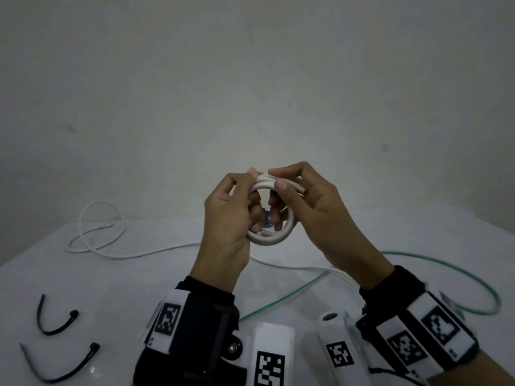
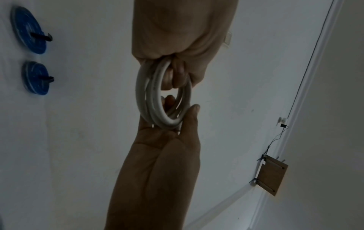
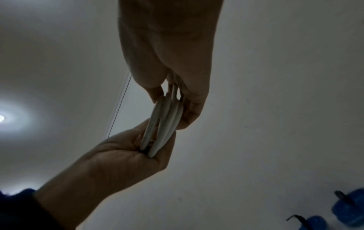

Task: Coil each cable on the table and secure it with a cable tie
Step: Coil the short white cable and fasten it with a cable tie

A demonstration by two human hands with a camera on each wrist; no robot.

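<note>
Coil of white cable [image 1: 269,213] sits between my 2 hands above the table [image 1: 145,282]: my left hand [image 1: 225,218] curls around its left side, my right hand [image 1: 309,207] pinches its top with thumb and fingers. On the table lie a loose white cable [image 1: 103,246], a green cable [image 1: 446,263] and 2 black cable ties [image 1: 53,324]. 2 blue coils [image 2: 29,29], already tied, lie further off.

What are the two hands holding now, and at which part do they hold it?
Both hold the coiled white cable. The left hand grips the coil's left side; the right hand pinches the loops together at its top right.
</note>
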